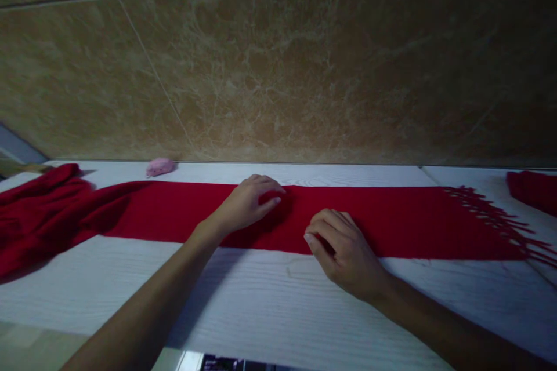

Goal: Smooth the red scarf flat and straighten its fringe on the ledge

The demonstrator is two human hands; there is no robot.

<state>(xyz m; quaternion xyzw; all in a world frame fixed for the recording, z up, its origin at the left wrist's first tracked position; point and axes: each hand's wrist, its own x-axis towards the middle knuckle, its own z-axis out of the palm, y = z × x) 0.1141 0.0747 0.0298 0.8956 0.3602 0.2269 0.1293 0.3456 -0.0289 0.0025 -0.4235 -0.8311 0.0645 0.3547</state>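
Observation:
A red scarf lies stretched lengthwise across the white wood-grained surface, its fringe fanned out at the right end. On the left it runs into a loose, bunched heap. My left hand is over the scarf's middle, palm down, its fingers loosely curved and the thumb apart from them. Nothing shows in that hand. Closer to the near edge of the cloth is my right hand, its fingers curled in and the thumb tip by the index finger. No cloth is visibly pinched there. Whether either hand touches the scarf is unclear.
A small pink item sits behind the scarf, close to the brown marbled tile wall. Another piece of red fabric lies at the far right. The near edge of the white surface runs along the bottom.

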